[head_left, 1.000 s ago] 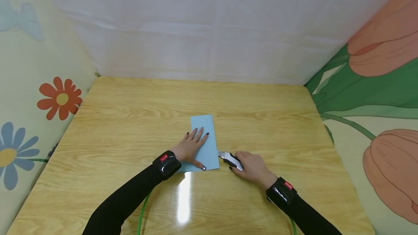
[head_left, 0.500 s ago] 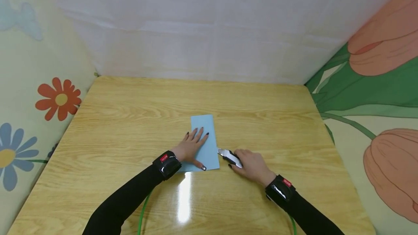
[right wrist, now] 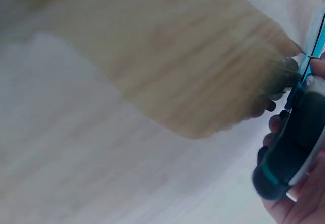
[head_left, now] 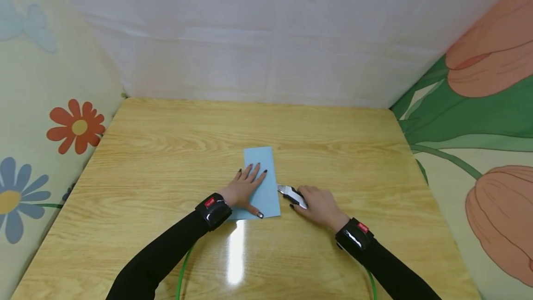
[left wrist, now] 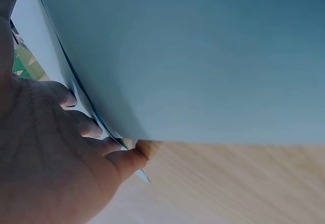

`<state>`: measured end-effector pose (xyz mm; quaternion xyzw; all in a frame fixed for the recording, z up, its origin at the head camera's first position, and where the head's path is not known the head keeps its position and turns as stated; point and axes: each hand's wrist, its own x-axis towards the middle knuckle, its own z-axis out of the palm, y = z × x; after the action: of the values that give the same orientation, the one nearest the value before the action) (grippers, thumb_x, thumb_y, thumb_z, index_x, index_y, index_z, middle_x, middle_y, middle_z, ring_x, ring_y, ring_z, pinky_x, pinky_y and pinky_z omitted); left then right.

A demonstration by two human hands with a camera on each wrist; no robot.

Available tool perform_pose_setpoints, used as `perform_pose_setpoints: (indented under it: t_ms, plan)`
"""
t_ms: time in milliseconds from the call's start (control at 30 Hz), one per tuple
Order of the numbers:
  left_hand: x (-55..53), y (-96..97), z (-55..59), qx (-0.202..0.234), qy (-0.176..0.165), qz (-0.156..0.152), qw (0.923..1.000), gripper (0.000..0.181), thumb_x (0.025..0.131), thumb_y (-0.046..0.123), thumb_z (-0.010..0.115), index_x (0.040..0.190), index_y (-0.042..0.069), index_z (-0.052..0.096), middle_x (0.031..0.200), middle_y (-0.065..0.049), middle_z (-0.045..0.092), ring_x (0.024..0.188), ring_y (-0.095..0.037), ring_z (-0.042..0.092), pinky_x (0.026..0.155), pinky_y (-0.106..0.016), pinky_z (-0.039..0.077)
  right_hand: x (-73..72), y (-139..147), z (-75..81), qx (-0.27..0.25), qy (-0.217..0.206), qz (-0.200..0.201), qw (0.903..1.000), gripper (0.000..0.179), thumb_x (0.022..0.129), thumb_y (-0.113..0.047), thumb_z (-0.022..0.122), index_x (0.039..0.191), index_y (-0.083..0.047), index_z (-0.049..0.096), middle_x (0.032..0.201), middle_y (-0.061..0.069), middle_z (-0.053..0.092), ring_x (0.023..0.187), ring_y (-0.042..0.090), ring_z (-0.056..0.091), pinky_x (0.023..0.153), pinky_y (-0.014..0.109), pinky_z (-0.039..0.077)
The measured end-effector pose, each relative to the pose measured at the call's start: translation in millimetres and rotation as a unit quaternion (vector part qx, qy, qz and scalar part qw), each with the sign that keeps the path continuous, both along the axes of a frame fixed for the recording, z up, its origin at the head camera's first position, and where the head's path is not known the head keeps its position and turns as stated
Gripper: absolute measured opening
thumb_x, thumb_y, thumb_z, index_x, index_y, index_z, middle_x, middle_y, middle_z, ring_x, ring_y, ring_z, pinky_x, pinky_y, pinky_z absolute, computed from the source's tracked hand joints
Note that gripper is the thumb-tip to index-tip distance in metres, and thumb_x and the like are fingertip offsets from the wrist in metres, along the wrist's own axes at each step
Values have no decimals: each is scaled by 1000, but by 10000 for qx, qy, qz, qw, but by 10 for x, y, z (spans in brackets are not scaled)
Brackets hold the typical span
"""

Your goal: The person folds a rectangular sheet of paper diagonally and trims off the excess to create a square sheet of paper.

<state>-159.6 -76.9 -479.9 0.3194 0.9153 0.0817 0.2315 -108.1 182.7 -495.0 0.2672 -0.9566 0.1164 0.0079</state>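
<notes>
A sheet of light blue paper [head_left: 267, 193], its layers folded over each other, lies at the middle of the table. My left hand [head_left: 242, 191] presses on it with spread fingers and thumb. In the left wrist view a gap shows between the layers of the paper [left wrist: 203, 61] beside that hand [left wrist: 56, 153]. To the right, my right hand [head_left: 321, 205] grips a white and black utility knife [head_left: 294, 195], its tip right at the paper's right edge. The right wrist view shows the knife's dark handle [right wrist: 292, 142] within the curled fingers.
The wooden table [head_left: 345, 147] extends on all sides of the paper. A white cloth [head_left: 266, 36] hangs behind it, and flower-printed cloths stand at left and right. A green cable [head_left: 182, 274] trails below each forearm.
My right hand has shifted a little away from me, and the knife's tip has moved up along the paper's right edge. The left hand stays put on the paper.
</notes>
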Motion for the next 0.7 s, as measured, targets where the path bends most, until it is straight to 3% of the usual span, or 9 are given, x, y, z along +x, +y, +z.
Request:
perform_pose_setpoints:
  t_ms: [300,533,700]
  plan:
    - [10,-4,18,54,11,15,10000,118,66,57,77,151,6,12,155,-21,-3,141,-40,-3,111,-55,7,-69,-2,15,25,10,-3,10000,29,83,-35,69,97,-12,59,80,-4,58,64,7,48,48,21,35]
    - [13,-25,38,128,93,-24,9999,118,66,56,77,151,6,14,155,-22,-2,141,-41,-2,111,-56,8,-138,-39,47,109,-342,-191,9992,31,84,-37,68,99,-11,59,81,-3,58,65,8,46,50,24,36]
    - [42,-6,32,123,56,-50,9999,117,66,56,77,150,5,14,155,-22,-1,141,-41,-2,111,-56,8,-136,-34,35,99,-247,-129,9996,31,83,-36,69,97,-11,59,79,-4,57,64,8,46,49,23,35]
